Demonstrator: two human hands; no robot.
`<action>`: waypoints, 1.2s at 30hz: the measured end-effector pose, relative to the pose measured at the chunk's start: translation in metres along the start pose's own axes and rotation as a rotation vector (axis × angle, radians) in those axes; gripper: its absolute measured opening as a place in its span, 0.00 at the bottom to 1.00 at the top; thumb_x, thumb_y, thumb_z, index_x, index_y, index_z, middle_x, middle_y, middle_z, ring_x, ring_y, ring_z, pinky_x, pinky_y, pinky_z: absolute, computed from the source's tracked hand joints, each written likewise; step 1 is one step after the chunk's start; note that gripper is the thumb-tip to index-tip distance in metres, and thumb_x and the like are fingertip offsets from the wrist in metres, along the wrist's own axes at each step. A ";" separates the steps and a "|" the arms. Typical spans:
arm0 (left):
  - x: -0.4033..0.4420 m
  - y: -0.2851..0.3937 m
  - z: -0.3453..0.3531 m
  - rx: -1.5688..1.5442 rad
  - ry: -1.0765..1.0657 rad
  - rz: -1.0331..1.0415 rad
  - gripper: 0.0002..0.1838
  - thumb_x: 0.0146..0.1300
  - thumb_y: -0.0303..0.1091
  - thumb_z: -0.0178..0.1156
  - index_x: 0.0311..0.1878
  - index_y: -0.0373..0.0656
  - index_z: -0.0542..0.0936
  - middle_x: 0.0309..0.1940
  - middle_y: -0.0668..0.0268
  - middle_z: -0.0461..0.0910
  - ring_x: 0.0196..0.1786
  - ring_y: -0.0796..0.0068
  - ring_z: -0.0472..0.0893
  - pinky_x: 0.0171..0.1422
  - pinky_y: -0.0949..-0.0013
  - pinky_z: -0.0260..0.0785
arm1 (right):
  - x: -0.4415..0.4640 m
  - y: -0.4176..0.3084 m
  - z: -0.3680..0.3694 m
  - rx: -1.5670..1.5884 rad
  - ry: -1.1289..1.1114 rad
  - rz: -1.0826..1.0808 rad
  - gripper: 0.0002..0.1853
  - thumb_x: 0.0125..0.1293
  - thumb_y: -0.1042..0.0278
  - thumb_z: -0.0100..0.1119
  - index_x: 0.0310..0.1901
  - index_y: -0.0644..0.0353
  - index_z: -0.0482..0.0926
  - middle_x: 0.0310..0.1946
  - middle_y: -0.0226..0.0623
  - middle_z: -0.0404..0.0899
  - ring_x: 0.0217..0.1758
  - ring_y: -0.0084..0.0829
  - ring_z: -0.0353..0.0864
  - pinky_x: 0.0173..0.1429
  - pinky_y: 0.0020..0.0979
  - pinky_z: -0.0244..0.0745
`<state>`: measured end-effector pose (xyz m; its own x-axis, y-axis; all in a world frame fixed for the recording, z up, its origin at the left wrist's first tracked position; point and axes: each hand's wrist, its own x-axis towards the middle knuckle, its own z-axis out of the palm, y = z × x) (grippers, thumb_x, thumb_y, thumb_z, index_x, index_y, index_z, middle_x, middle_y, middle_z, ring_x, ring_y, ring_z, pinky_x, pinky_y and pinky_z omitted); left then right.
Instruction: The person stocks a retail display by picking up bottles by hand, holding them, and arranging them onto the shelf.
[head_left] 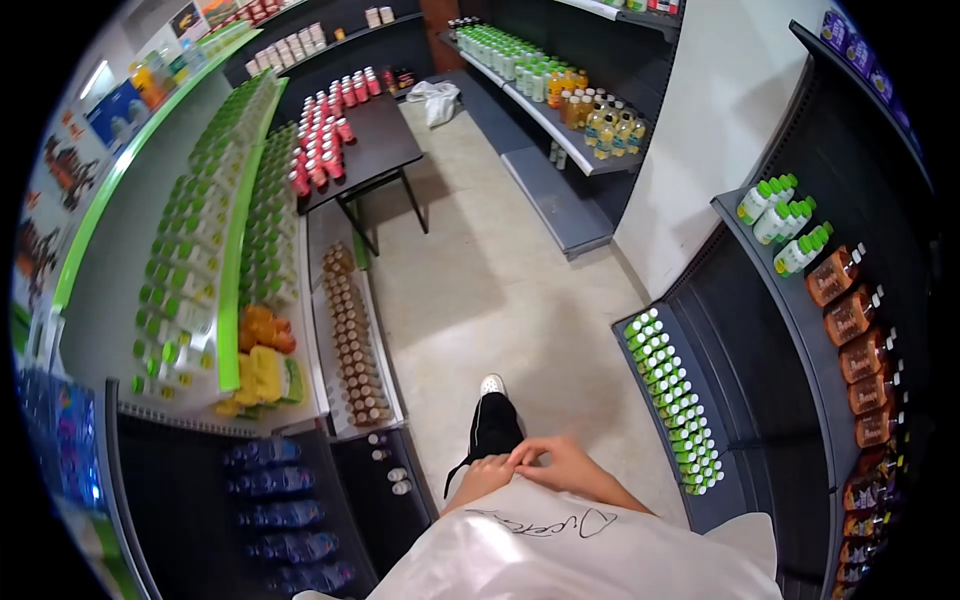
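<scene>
Both of my hands meet in front of the white shirt (560, 550), low in the middle of the view. My left hand (485, 474) lies against the shirt front, its fingers partly hidden by the other hand. Over it is my right hand (550, 462), slightly blurred, with its fingers curled near the left hand's fingers. Whether anything small is between the fingers cannot be made out. Beyond the hands, a black trouser leg (495, 425) and a white shoe (491, 384) show on the pale floor.
Shelves of green-capped bottles (185, 270) stand at left, above brown-capped bottles (352, 340). A dark table (385, 145) holds red bottles ahead. Shelving with drinks (570, 115) stands beyond the aisle. At right, a shelf (770, 265) holds bottles above low rows of white-capped bottles (675, 400).
</scene>
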<state>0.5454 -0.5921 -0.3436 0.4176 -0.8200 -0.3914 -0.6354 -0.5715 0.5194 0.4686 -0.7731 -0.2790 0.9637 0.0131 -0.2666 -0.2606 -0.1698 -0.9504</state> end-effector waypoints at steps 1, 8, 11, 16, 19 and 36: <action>0.015 -0.007 -0.008 0.021 -0.014 0.048 0.21 0.65 0.45 0.56 0.56 0.43 0.76 0.47 0.55 0.81 0.51 0.52 0.81 0.58 0.51 0.72 | 0.012 0.007 -0.006 0.042 -0.003 0.014 0.08 0.60 0.72 0.67 0.41 0.59 0.86 0.33 0.30 0.86 0.38 0.22 0.83 0.47 0.27 0.76; 0.129 -0.040 -0.142 0.266 -0.053 0.027 0.24 0.66 0.49 0.56 0.59 0.45 0.76 0.53 0.59 0.78 0.57 0.55 0.78 0.59 0.53 0.69 | 0.149 -0.050 -0.086 0.151 -0.023 0.044 0.10 0.62 0.70 0.67 0.44 0.60 0.85 0.36 0.32 0.86 0.42 0.21 0.82 0.51 0.27 0.75; 0.179 -0.046 -0.219 0.187 0.155 0.103 0.28 0.66 0.49 0.58 0.63 0.43 0.73 0.55 0.57 0.77 0.59 0.54 0.76 0.62 0.52 0.67 | 0.213 -0.090 -0.134 0.222 0.001 -0.188 0.10 0.63 0.73 0.62 0.45 0.60 0.83 0.34 0.31 0.84 0.43 0.22 0.81 0.54 0.28 0.73; 0.232 -0.070 -0.270 0.009 0.289 0.136 0.33 0.66 0.49 0.60 0.69 0.41 0.67 0.61 0.53 0.75 0.64 0.51 0.73 0.68 0.52 0.62 | 0.283 -0.096 -0.190 0.197 0.131 -0.343 0.10 0.63 0.78 0.57 0.45 0.60 0.82 0.33 0.27 0.78 0.40 0.19 0.75 0.54 0.26 0.70; 0.252 -0.099 -0.254 0.105 0.159 0.078 0.32 0.65 0.51 0.59 0.67 0.45 0.68 0.57 0.56 0.77 0.60 0.53 0.77 0.62 0.50 0.67 | 0.306 -0.079 -0.205 0.357 0.084 -0.310 0.11 0.63 0.80 0.58 0.46 0.60 0.81 0.35 0.26 0.77 0.40 0.17 0.74 0.54 0.25 0.70; 0.509 -0.172 -0.403 0.221 0.023 -0.043 0.28 0.66 0.46 0.53 0.69 0.49 0.68 0.56 0.57 0.79 0.58 0.54 0.79 0.60 0.50 0.70 | 0.571 -0.088 -0.385 0.388 0.151 -0.175 0.07 0.63 0.73 0.67 0.42 0.60 0.82 0.36 0.27 0.83 0.41 0.18 0.81 0.51 0.24 0.74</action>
<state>1.1296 -0.9240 -0.3260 0.4601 -0.7973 -0.3907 -0.7426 -0.5867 0.3229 1.0637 -1.1305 -0.2855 0.9853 -0.1402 -0.0973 -0.0674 0.2040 -0.9766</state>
